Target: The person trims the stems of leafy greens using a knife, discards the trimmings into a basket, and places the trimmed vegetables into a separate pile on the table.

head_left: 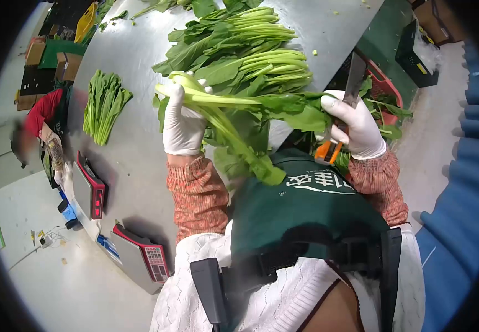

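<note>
My left hand (183,133), in a white glove, is closed around the pale stem ends of a leafy green stalk (217,119) that looks like choy sum. Its leaves stretch to the right and hang down in front of my apron. In my gloved right hand (358,124) is a knife (354,77) with an orange handle, its blade pointing up. The thumb and fingers of that hand also touch a leaf tip of the stalk. Just beyond my hands, trimmed greens (278,69) lie in bundles on the metal table (145,55).
Left on the table is a separate bunch of greens (105,105), with two red scales, one farther (91,185) and one nearer (140,254). A red crate (383,86) with leaves stands at right, a black crate (416,58) beyond. A person in red (45,113) works at far left.
</note>
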